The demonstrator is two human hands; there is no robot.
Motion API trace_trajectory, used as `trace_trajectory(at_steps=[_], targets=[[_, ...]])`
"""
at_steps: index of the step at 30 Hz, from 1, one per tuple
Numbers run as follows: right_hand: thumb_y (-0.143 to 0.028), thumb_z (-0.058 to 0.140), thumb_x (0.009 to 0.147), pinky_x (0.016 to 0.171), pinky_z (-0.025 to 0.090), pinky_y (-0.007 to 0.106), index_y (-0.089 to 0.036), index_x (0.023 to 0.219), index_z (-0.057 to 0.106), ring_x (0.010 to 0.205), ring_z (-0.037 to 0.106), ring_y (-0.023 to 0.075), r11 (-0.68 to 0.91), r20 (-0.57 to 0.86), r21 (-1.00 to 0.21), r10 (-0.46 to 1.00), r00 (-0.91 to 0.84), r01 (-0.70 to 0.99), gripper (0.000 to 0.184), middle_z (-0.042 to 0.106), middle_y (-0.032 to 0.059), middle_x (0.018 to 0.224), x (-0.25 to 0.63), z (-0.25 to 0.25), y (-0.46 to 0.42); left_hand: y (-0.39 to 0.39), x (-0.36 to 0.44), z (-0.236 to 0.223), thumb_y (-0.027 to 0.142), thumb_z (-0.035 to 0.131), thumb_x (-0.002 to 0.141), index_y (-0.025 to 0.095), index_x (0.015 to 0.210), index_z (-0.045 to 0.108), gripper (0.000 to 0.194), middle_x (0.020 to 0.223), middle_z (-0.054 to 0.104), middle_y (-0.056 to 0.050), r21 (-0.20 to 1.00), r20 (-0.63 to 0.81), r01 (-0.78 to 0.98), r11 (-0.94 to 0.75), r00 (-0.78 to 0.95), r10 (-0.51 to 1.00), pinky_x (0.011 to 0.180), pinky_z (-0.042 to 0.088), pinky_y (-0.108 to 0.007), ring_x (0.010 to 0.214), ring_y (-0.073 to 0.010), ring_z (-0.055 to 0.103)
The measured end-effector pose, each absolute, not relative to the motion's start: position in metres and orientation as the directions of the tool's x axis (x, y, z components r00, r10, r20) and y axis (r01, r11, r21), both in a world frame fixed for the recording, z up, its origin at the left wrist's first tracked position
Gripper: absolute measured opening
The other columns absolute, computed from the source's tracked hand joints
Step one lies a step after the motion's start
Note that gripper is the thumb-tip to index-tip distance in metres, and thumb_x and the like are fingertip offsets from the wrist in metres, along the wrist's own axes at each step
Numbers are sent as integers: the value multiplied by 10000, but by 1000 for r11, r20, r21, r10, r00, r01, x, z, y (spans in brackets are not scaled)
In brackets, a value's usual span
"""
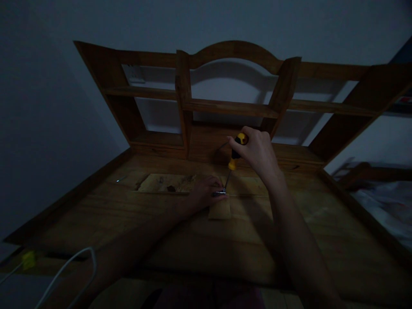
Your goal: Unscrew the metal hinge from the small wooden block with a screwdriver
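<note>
My right hand grips the yellow and black handle of a screwdriver, which stands nearly upright with its shaft slanting down to the left. Its tip meets a small shiny metal piece whose kind I cannot make out in the dim light. Fingers of my left hand are closed around that piece and hold it low over the desk. Beneath it lies a short light wooden strip. A longer pale board with dark stains extends to the left behind my left hand.
A wooden desk has a shelf unit along its back. At the left lies a small thin shiny object. A white cable loops by the front left edge, near a yellow item. White fabric shows at the right.
</note>
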State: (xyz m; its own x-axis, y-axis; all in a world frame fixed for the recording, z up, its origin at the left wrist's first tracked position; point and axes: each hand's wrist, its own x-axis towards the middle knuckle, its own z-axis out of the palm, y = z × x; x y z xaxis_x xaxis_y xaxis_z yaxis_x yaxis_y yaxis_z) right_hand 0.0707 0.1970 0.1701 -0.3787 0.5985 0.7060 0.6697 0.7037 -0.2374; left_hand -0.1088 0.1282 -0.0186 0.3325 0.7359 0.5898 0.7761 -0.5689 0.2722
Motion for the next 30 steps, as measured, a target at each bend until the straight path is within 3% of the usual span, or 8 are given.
trace_trajectory(at_steps=[15,30], targets=[[-437,626,908,681,303,329,-174,741,504,674,511,179,707,714,-242,593,-371,665,335,567,30,691,72,175,193,129,-109,-21,494,632,933,201,1006,752,325,1074,648,-59,288,573,772,-566,335,748,915,480,-326,1049,-189,590],[-432,629,904,648,293,330,-181,702,438,625,467,159,711,707,-247,597,-380,658,375,522,21,657,70,172,195,128,-108,-16,487,620,943,197,980,744,318,1057,653,-53,260,574,779,-570,350,740,902,477,-321,1028,-185,599]])
